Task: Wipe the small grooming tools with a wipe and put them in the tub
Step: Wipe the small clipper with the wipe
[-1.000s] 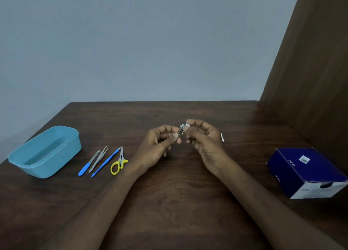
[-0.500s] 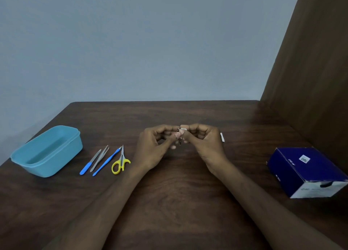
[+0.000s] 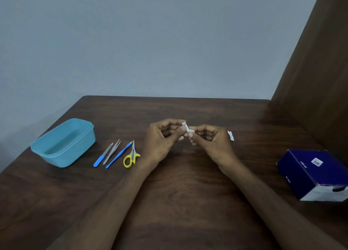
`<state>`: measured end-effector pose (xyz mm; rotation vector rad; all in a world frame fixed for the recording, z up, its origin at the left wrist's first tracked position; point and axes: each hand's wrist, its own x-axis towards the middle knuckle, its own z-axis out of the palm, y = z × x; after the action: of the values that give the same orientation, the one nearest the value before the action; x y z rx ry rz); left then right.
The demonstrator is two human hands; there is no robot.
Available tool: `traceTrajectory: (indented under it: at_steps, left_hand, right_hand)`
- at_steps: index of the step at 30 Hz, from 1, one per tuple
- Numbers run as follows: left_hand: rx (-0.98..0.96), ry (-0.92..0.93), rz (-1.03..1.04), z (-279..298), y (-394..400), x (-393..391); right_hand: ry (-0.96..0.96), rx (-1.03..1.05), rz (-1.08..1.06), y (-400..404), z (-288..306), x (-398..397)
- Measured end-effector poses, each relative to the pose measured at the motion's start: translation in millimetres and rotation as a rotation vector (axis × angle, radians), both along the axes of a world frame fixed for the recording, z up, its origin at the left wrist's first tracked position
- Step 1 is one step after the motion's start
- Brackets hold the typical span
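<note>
A dark wooden table (image 3: 178, 202) was seen against a plain grey-blue wall, with a brown panel off to the right. Nearest the camera, both bare forearms were stretched across the wood. Further in, a dark blue box (image 3: 312, 174) was sat near the right edge. On the other side a row of grooming tools was laid out side by side: yellow-handled scissors (image 3: 131, 156), a blue-handled pick (image 3: 119, 155), tweezers (image 3: 112, 152) and a blue-handled nail file (image 3: 103, 155), all flat on the table and well apart from the hands. Just left of them the empty light blue tub (image 3: 64, 142) was parked. Mid-table, the left hand (image 3: 163, 136) and right hand (image 3: 211, 138) were held together above the wood, fingers curled, with a small whitish wipe (image 3: 187, 128) pinched between their fingertips. Whatever tool was wrapped inside couldn't really be made out. A small white scrap (image 3: 230, 135) was left on the table just beyond the right hand
</note>
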<state>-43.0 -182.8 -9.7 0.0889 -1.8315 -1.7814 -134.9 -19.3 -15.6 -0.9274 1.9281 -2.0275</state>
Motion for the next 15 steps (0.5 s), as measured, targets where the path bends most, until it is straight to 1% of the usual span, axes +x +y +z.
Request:
traceTrajectory:
  at_steps: [6, 15]
  left_hand:
    - [0.008, -0.036, 0.002, -5.2, -0.2, -2.5]
    - [0.067, -0.018, 0.011, -5.9, 0.6, -3.7]
  right_hand:
    - [-0.029, 0.021, 0.029, 3.1, 0.9, 1.5]
    - [-0.065, -0.015, 0.015, 6.2, 0.9, -0.1]
